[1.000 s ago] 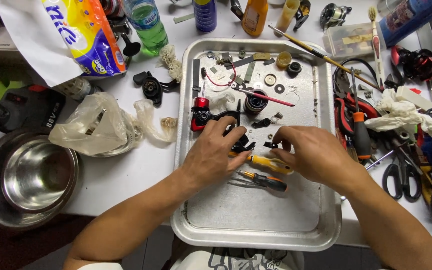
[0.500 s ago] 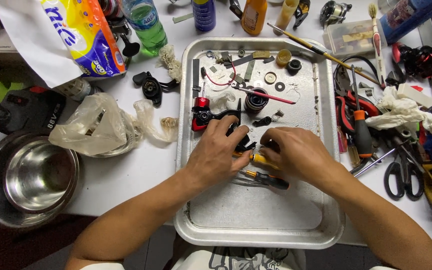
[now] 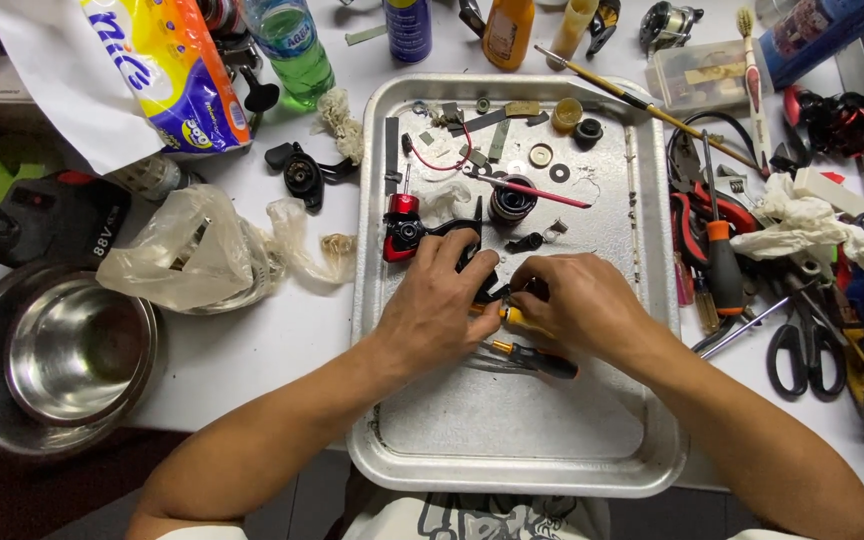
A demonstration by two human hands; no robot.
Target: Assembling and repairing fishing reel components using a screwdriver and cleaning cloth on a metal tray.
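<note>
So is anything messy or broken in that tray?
Nothing looks broken or spilled. The metal tray holds many small loose parts scattered across its top end, while the left hand and right hand meet over a small black piece.

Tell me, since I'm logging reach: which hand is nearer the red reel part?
Left. The left hand lies just below-right of the red reel part; the right hand sits farther right.

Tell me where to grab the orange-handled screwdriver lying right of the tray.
Take the orange-handled screwdriver by its thick orange and black handle, coming straight down from above. It lies flat among the pliers, its thin shaft pointing away from the person, so the handle is the widest, most exposed part. The rag crowds its right side.
</note>
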